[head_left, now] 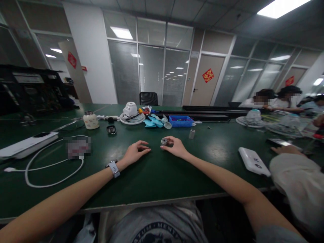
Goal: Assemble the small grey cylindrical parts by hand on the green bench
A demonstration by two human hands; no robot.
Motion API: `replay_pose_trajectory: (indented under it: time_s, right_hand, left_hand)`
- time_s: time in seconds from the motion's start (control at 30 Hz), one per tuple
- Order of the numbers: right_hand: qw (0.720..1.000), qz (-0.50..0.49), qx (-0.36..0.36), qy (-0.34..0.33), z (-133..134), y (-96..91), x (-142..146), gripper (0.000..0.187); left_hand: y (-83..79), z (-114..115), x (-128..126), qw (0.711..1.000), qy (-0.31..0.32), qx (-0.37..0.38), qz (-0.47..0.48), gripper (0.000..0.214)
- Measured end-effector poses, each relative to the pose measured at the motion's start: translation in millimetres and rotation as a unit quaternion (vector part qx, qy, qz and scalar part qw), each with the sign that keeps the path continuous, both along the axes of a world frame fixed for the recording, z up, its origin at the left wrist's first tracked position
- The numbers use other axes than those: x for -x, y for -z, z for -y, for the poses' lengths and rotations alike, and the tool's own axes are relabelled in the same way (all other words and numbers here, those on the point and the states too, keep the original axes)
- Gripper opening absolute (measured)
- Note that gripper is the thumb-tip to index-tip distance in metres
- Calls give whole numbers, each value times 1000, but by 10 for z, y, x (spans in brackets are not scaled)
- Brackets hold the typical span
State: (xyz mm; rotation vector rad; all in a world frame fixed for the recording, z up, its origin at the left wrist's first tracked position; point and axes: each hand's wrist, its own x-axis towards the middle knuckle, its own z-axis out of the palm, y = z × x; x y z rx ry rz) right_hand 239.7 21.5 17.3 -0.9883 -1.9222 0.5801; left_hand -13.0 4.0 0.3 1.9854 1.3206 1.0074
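My right hand (174, 147) rests on the green table (157, 175) and pinches a small round metal part (164, 141) between thumb and fingertips. My left hand (136, 152) lies just left of it, fingers curled with the tips on the table; whether it holds anything I cannot make out. A watch (113, 167) sits on my left wrist. A small grey cylinder (191, 134) stands on the table beyond my right hand.
Farther back lie a white fan body on its grille (131, 114), blue fan blades (155, 122), a blue tray (180, 120), a cream jar (90, 120) and a dark ring (111, 129). A white cable (54, 162) loops at left. A co-worker's hand (285, 149) and a white box (253, 161) are at right.
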Motion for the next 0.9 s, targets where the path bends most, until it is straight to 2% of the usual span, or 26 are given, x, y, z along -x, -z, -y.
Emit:
replay_pose_trajectory:
  time_s: [0.1,0.17,0.23,0.33,0.53,0.63,0.7,0.77,0.83,0.9]
  right_hand:
    - [989,47,-59,128,-391,-201,-304,39]
    - [963,128,-65,229,-689,-338,-515,38]
    - [925,237,-38,296,-948,-434,-676,41]
    - [880,333,6,340,-1185,-466,-788,42]
    - [843,377,46,382,-1256,-307,-849,38]
    - [831,402,23,385,-1200,-281,-869,40]
    - [828,407,-51,382,-1097,-301,-795,44]
    - [848,377,-143,343,-915,-327,-610,43]
    - [896,325,-192,234,-668,-330,-330,38]
    - [937,290,-177,73,-408,-291,-15,37]
  left_hand:
    - [-54,37,-14,999,-34,-4,-16,46]
    - [-84,51,-22,998,-47,-5,-43,47]
    - [-101,51,-25,997,-54,-3,-59,50]
    - [-109,41,-19,996,-68,7,-61,49]
    - [-148,62,-29,993,-87,19,-72,43]
    - [-161,73,-31,992,-110,17,-54,45]
    - [-155,65,-23,990,-135,17,-36,45]
    - [-134,43,-9,987,-161,13,-17,44]
    - [-101,11,6,983,-182,-1,-5,41]
    - [-62,-26,21,981,-193,-19,-1,40]
